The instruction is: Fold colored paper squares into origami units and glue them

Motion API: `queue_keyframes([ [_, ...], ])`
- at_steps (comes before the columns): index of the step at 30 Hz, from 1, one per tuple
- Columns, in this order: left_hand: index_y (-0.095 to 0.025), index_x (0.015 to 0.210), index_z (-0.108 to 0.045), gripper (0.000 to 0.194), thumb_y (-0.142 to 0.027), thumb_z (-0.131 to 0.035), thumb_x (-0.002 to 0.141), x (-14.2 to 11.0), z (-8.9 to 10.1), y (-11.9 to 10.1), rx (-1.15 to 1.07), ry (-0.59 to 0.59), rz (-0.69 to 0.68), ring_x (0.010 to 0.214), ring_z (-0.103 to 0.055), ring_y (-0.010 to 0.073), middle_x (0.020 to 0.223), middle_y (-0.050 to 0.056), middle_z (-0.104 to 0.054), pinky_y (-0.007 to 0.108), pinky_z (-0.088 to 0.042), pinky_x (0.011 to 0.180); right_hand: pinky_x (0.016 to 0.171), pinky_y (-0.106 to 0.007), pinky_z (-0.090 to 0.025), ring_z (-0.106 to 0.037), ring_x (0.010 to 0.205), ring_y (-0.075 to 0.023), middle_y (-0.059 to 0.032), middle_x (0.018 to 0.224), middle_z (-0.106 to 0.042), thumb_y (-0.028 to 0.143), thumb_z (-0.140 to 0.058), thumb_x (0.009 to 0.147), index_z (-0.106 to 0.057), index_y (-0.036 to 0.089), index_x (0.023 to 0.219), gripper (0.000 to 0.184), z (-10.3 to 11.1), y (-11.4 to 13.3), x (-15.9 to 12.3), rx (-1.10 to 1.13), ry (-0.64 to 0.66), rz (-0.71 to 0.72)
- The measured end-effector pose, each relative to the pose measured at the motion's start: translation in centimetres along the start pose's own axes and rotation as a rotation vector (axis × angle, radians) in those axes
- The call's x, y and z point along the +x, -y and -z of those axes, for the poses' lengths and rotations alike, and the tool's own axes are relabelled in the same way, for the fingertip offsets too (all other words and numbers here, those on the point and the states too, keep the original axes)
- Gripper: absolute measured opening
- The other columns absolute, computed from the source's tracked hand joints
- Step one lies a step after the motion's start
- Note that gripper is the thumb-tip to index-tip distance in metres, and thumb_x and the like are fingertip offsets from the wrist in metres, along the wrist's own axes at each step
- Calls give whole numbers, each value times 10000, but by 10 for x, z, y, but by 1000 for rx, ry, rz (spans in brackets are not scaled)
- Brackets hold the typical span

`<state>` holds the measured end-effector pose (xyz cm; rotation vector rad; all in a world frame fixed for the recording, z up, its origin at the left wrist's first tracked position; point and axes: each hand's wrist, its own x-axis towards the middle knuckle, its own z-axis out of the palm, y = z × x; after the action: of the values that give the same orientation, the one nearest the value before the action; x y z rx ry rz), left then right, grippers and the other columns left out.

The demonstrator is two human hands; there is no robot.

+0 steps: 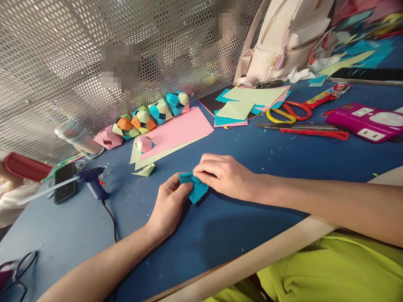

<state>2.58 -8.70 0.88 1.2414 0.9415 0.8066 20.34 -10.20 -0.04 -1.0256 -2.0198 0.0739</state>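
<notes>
A small folded teal paper piece [197, 189] lies on the blue table [245, 218] between both hands. My left hand [170, 205] pinches its left edge with thumb and fingers. My right hand [225, 174] presses down on its top with closed fingertips. Just beyond lie a small green folded unit [146, 170], a pink folded unit [144, 143] and pink and pale green paper sheets [176, 132]. A row of several finished multicoloured paper balls [147, 115] sits along the perforated metal screen.
A blue glue gun [92, 181] with a black cord and a phone [64, 182] lie at left, near a bottle [78, 136]. Red scissors [299, 110], a cutter [302, 128], a magenta power strip [367, 121], loose paper squares [248, 105] and a beige backpack [283, 37] are at right.
</notes>
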Motion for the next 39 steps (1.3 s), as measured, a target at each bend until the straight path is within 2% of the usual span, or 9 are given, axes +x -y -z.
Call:
queue_keyframes([
  [4,-158,853,-678,163,-294,-636,776,-1,-1,-2,3,-5,-26,611,-492,112,680,-9,-595,229,-408,576,631,-229,-405,-534,673,-118,-37,765,-581,174,-474,930,-631,151,808,200,1,0,0,0,5,2],
  [9,-168,899,-688,287,-425,-652,778,-2,0,0,163,-123,-145,617,-508,123,700,11,-616,230,-405,563,629,-230,-409,-538,673,-117,-37,771,-573,170,-471,930,-631,151,815,198,1,0,0,5,15,-8],
  [13,-167,879,-700,293,-437,-661,772,-2,3,2,237,-153,-178,563,-471,110,631,-7,-582,227,-374,524,622,-233,-406,-542,666,-119,-44,774,-576,169,-470,934,-637,139,817,206,1,0,0,-17,30,6],
  [20,-185,866,-709,236,-396,-683,764,-2,6,2,321,-188,-220,647,-526,124,719,-1,-657,231,-410,607,598,-228,-392,-533,653,-114,-44,784,-572,172,-462,944,-637,140,826,213,2,-1,0,-52,83,16],
  [29,-161,826,-721,261,-407,-663,759,-2,4,2,237,-185,-172,660,-557,151,716,30,-666,255,-456,629,589,-234,-378,-531,652,-120,-46,778,-564,187,-449,957,-637,135,839,228,2,-2,-2,-85,112,26],
  [34,-171,906,-723,258,-383,-625,799,-2,5,2,140,-115,-137,731,-608,183,817,55,-691,282,-492,674,585,-234,-379,-537,652,-122,-49,781,-572,183,-449,955,-643,129,835,234,3,-2,-1,-108,116,33],
  [37,-177,924,-726,260,-368,-574,833,-1,6,3,50,-66,-143,750,-622,194,830,64,-691,291,-499,670,592,-230,-382,-536,661,-119,-47,782,-573,182,-443,958,-641,137,825,243,4,-2,-1,-114,123,29],
  [39,-174,923,-731,269,-377,-582,827,-1,7,4,72,-75,-158,730,-615,189,800,63,-686,287,-497,662,594,-231,-382,-538,669,-121,-49,787,-575,181,-443,957,-640,138,819,244,4,-2,-1,-119,128,22],
])
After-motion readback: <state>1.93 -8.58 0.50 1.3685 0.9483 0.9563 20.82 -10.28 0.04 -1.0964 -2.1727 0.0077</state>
